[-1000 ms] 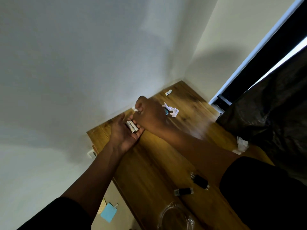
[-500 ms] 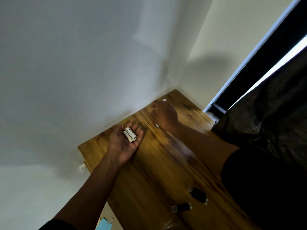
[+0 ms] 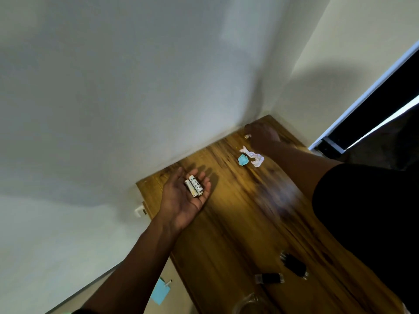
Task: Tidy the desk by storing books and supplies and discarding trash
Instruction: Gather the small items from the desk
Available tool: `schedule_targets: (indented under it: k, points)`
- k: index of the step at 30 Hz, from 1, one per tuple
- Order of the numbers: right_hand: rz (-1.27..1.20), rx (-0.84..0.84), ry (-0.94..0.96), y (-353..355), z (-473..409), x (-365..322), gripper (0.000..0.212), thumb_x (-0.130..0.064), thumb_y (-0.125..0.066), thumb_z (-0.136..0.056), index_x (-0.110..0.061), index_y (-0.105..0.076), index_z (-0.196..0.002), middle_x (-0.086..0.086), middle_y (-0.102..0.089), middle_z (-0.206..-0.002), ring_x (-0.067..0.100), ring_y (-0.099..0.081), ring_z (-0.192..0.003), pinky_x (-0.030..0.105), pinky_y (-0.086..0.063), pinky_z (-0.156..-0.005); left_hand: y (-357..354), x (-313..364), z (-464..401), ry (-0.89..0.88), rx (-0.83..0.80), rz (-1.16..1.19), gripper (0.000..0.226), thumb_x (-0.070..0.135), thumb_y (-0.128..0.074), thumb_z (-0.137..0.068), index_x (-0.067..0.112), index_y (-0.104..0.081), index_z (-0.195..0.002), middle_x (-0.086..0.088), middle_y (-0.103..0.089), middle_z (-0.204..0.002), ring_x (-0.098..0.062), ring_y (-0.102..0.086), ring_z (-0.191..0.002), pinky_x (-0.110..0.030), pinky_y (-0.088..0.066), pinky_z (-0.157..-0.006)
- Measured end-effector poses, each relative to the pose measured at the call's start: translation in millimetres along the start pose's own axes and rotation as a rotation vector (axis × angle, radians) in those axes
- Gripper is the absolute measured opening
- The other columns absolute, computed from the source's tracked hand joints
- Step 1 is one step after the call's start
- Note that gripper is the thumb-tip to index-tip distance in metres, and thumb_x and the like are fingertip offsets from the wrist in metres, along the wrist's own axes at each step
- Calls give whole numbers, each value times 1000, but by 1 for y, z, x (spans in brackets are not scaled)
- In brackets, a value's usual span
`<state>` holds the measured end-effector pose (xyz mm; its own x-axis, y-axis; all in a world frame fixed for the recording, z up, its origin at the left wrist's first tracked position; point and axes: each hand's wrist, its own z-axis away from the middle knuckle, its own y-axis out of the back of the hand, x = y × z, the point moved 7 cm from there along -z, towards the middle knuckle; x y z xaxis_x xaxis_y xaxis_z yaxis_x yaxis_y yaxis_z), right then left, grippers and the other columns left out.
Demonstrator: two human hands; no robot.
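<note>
My left hand (image 3: 184, 197) lies palm up over the wooden desk (image 3: 238, 223), fingers spread, with two white batteries (image 3: 194, 185) resting in the palm. My right hand (image 3: 261, 135) reaches to the desk's far corner and closes over a small white battery (image 3: 247, 136) lying there; whether it is lifted I cannot tell. Just in front of that hand lie a crumpled white paper (image 3: 254, 156) and a small crumpled blue paper (image 3: 243, 160).
Two black binder clips (image 3: 269, 278) (image 3: 294, 266) lie near the desk's front. A clear glass container's rim (image 3: 249, 304) shows at the bottom edge. A blue sticky note (image 3: 159, 291) lies on the floor left of the desk. Walls border the desk at the back and right.
My right hand left my left palm, after adding a battery there, and moved out to the far corner battery. My left hand stayed open, palm up, with the batteries.
</note>
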<state>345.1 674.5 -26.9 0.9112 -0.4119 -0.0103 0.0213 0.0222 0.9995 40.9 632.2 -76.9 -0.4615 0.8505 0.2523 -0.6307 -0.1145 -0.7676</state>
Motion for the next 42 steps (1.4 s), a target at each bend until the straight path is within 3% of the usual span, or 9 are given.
schedule_targets:
  k: [4,9,12,15,19,22,26,36,42]
  points:
    - [36,72,-36,7,13,2,14,-13,-59,-94,-22,-66,-102,3,-69,-98,26,-70,-89,34,-58,-67,6,-1,7,8,-28,25,46,44,-58,-97,5,-60,-122,-17,-70,-103,-30,-67,-99,-43,-60,-87]
    - [-144,195,-42,30,50,-33,19,-31,-61,-92,-19,-67,-107,3,-70,-104,27,-66,-96,34,-49,-74,2,-8,19,11,-67,20,49,45,-53,-99,5,-60,-128,-18,-72,-112,-34,-66,-115,-49,-50,-103]
    - [-419,258,-16,52,89,-66,13,-24,-72,-79,-20,-72,-92,-2,-73,-86,21,-70,-85,32,-54,-76,-1,-14,28,19,-88,12,46,43,-53,-98,7,-60,-126,-15,-70,-121,-33,-61,-126,-50,-47,-107]
    - [-623,266,14,67,134,-94,16,-21,-78,-78,-22,-76,-94,-8,-72,-77,7,-67,-71,27,-56,-75,-2,-23,38,19,-120,-8,44,42,-54,-97,10,-59,-127,-14,-67,-127,-33,-59,-130,-49,-47,-108]
    - [-766,135,77,67,195,-127,18,-17,-77,-82,-18,-76,-100,-8,-69,-79,3,-63,-70,32,-57,-75,-2,-39,63,8,-165,-45,41,40,-51,-99,8,-62,-123,-15,-68,-120,-30,-69,-108,-46,-53,-101]
    - [-732,134,120,69,237,-146,14,-23,-77,-81,-20,-77,-95,-6,-72,-78,6,-65,-70,35,-58,-72,-4,-53,88,-13,-189,-94,42,39,-48,-101,7,-65,-121,-16,-67,-123,-29,-69,-105,-44,-51,-101]
    - [-648,101,168,67,289,-161,17,-28,-75,-83,-21,-78,-99,-6,-73,-86,10,-66,-76,36,-59,-72,3,-76,128,-29,-194,-97,46,40,-43,-102,4,-71,-106,-15,-73,-100,-27,-73,-89,-37,-60,-83]
    - [-730,154,192,75,413,-168,16,-13,-68,-87,-18,-78,-99,-6,-77,-97,9,-71,-85,29,-59,-77,55,-127,225,-99,-118,-4,38,33,-44,-103,3,-63,-117,-23,-73,-104,-35,-75,-88,-46,-59,-85]
    - [-854,79,179,56,474,-197,17,-13,-68,-88,-26,-76,-94,-25,-66,-77,-5,-67,-75,20,-56,-73,114,-144,279,-137,-94,28,55,28,-50,-99,2,-48,-147,-19,-51,-144,-30,-49,-138,-46,-43,-113]
